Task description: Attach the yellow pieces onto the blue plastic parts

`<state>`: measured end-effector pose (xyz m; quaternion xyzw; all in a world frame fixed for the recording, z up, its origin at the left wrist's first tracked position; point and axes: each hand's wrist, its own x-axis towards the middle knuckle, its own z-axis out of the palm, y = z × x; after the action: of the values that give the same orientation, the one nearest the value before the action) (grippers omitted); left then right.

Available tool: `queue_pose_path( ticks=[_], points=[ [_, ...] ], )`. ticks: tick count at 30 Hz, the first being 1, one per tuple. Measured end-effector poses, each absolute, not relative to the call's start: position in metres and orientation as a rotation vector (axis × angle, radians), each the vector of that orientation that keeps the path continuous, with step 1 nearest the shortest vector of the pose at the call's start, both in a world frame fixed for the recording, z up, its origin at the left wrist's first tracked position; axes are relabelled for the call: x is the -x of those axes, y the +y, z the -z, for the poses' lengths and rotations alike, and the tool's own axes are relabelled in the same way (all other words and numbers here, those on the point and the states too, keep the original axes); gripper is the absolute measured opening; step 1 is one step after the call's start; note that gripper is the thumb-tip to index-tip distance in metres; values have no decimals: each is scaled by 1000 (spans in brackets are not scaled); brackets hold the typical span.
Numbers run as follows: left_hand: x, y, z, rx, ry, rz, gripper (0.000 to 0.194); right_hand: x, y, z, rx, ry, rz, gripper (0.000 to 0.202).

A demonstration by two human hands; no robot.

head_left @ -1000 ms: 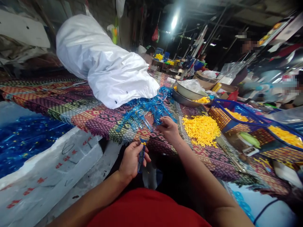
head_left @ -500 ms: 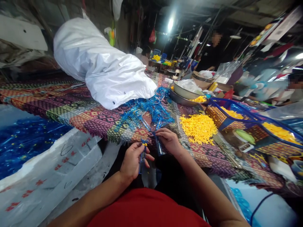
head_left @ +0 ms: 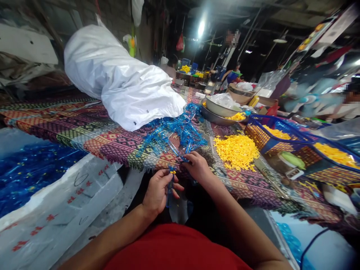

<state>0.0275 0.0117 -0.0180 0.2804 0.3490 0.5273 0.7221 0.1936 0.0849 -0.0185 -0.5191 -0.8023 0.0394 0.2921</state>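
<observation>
In my left hand (head_left: 159, 189) a clear blue plastic piece (head_left: 170, 187) with a small yellow part (head_left: 172, 172) at its top is pinched between thumb and finger. My right hand (head_left: 197, 165), a little higher and to the right, has its fingers closed on another blue plastic piece (head_left: 184, 159) at the table edge. Just beyond lies a tangled heap of clear blue pieces (head_left: 191, 133) on the patterned cloth (head_left: 112, 144). A pile of small yellow parts (head_left: 236, 152) sits to the right of my right hand.
A large white sack (head_left: 126, 82) lies behind the blue heap. Metal bowls (head_left: 218, 117) and blue baskets (head_left: 270, 140) of yellow parts stand at the right. A foam box (head_left: 81, 191) with blue pieces is at lower left. People are in the background.
The blue piece at my right hand no longer hangs down below the fingers; it now lies more level near the cloth edge. My left hand has hardly moved. A person behind has moved left.
</observation>
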Motion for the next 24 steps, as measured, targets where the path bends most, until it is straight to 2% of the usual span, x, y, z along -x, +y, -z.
queue_pose_path(
  ticks=[5,10,14,20,24],
  points=[
    [-23,14,15,-585,702,-1187,22,-193,88,16,1330,-2086,-155,21],
    [-19,14,14,-586,628,-1188,20,-191,82,10,1591,-2224,1,29],
    [-18,13,15,-580,601,-1192,22,-191,80,6,1704,-2259,26,27],
    [-17,12,16,-563,620,-1187,24,-183,98,5,1491,-1951,-310,28],
    [-18,11,18,-567,644,-1191,21,-153,126,3,1282,-1705,-658,30]
  ],
)
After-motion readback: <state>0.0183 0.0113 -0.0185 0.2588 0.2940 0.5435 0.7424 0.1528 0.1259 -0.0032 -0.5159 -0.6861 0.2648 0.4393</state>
